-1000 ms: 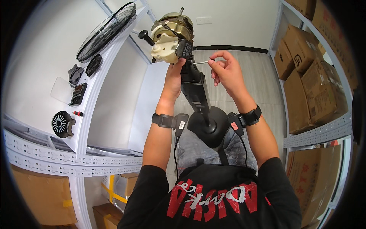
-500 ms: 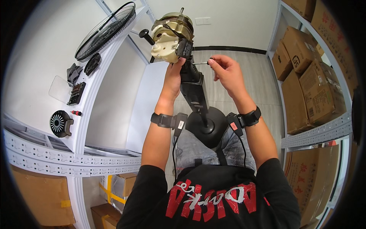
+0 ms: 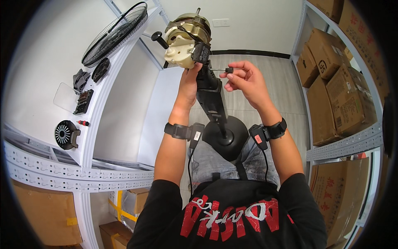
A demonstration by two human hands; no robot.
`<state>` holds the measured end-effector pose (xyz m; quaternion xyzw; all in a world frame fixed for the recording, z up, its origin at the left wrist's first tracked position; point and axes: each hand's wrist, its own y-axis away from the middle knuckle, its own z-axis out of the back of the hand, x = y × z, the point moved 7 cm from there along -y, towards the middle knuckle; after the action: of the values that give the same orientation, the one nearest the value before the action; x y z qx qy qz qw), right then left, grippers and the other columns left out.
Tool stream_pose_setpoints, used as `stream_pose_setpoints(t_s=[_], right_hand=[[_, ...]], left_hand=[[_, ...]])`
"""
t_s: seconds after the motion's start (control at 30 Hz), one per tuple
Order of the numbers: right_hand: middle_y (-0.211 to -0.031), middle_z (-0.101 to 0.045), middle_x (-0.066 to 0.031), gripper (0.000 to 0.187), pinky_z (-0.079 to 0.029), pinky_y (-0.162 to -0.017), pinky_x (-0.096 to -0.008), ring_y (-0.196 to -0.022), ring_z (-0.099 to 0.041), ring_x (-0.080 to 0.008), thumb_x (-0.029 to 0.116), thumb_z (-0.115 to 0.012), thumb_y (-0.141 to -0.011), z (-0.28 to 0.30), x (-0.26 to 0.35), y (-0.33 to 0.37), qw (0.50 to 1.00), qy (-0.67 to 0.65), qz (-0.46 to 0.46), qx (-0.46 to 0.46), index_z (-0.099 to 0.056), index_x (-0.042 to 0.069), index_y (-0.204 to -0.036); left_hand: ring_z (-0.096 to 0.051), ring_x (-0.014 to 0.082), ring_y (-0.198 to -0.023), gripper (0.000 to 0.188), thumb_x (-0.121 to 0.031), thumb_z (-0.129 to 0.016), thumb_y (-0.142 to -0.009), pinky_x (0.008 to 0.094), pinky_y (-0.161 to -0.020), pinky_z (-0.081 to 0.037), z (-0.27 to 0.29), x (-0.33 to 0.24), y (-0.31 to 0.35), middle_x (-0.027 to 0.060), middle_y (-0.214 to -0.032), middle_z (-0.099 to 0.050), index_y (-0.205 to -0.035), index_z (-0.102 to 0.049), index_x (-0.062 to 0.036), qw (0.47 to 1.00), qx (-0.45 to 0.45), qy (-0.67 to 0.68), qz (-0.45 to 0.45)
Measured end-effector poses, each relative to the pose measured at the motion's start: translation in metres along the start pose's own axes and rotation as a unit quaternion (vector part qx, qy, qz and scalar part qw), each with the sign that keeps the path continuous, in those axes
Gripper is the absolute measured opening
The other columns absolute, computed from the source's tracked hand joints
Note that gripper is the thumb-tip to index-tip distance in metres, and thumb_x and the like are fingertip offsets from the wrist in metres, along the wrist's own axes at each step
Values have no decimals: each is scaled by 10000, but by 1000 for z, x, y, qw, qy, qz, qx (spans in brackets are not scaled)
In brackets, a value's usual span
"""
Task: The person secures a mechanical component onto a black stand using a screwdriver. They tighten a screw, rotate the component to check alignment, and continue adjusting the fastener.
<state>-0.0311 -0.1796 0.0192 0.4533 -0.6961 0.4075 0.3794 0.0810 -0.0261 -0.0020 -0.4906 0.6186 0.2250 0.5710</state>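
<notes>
A standing fan without its blades or guard rises before me, its bare brass-coloured motor (image 3: pixel 191 30) and cream plastic gearbox (image 3: pixel 179 53) on top of the black stand (image 3: pixel 210 101). My left hand (image 3: pixel 188 85) grips the fan neck just under the gearbox, with the far fingers hidden. To the right of the neck, my right hand (image 3: pixel 246 79) has thumb and fingertips at the black knob (image 3: pixel 229 70) of a thin metal rod. The rod points sideways into the neck; whether it is a screw or a small driver I cannot tell. A black box-shaped part (image 3: pixel 201 53) hangs beside the gearbox.
On the white shelf (image 3: pixel 89 145) at left lie a wire fan guard (image 3: pixel 116 35), a black vented cover (image 3: pixel 64 135), a bit set (image 3: pixel 83 102) and a small red-and-black tool (image 3: pixel 83 123). Cardboard boxes (image 3: pixel 348 97) fill the right rack. The round fan base (image 3: pixel 226 139) stands between my legs.
My right hand's fingers have shifted around the knob, with the thumb now lower and the knob more exposed. The left hand and the fan stay where they were.
</notes>
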Motion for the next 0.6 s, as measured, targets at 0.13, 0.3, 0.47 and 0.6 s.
stream_pose_setpoints(t_s=[0.13,0.3,0.47,0.6], right_hand=[[-732,-667,-74,223,-494,-516,-239,-595,-621,-111,141,-668,-950,14,-13,-15,997,71,-19,24,-571,-5,-1088],[-696,-644,-47,183,-454,-496,-227,-572,-590,-83,160,-652,-966,-1,5,-9,999,50,23,3,-585,38,-1085],[-731,-662,-68,288,-477,-509,-235,-593,-604,-89,149,-662,-955,2,-3,-10,994,91,-14,53,-537,35,-1188],[-742,-666,-74,246,-478,-502,-231,-595,-606,-90,175,-658,-962,-2,-3,-3,998,5,26,57,-566,22,-1131]], left_hand=[[-635,142,-1001,442,-386,-603,-961,311,-918,-488,-9,-9,3,34,-1112,-656,-1244,-578,-47,1000,1,14,7],[-617,134,-1031,408,-352,-594,-974,307,-941,-470,-8,-11,5,20,-1146,-640,-1259,-572,-60,1000,-6,17,2],[-618,137,-1030,389,-345,-589,-980,310,-944,-469,-8,-11,4,14,-1131,-645,-1250,-578,-66,1000,-12,10,-12],[-629,145,-1022,386,-352,-588,-982,311,-929,-482,-4,-6,2,30,-1128,-656,-1232,-585,-58,1000,-9,18,-9]])
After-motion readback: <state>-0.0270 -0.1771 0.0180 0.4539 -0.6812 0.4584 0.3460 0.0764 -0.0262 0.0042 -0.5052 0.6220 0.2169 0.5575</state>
